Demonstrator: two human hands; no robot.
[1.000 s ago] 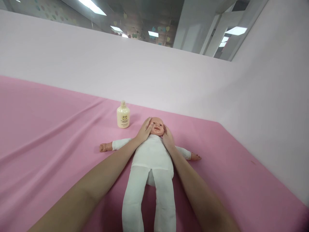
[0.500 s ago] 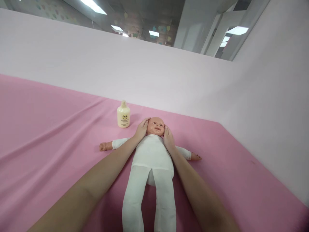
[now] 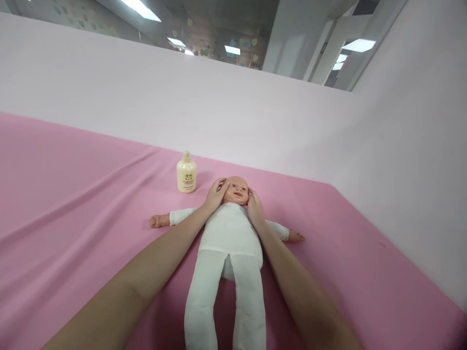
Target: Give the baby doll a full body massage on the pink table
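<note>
A baby doll [image 3: 231,228] with a hard plastic head and a white cloth body lies on its back, arms spread to either side. My left hand [image 3: 215,195] cups the left side of its head, the thumb lying on the temple beside the eye. On the opposite side, my right hand [image 3: 254,206] curves along the head, and its fingertips are partly hidden behind it. Together my two hands hold the head between them. Just left of the head stands a cream-coloured pump bottle [image 3: 187,176] with a dark printed label, upright and untouched.
Pink cloth [image 3: 109,194] covers the surface beneath the doll, with long creases at the left. A pale wall [image 3: 204,112] rises behind and continues along the right side. Above it, a window [image 3: 207,24] shows ceiling lights.
My left thumb has come forward onto the doll's temple, and the head seems turned very slightly to the right. My right hand and the bottle look the same.
</note>
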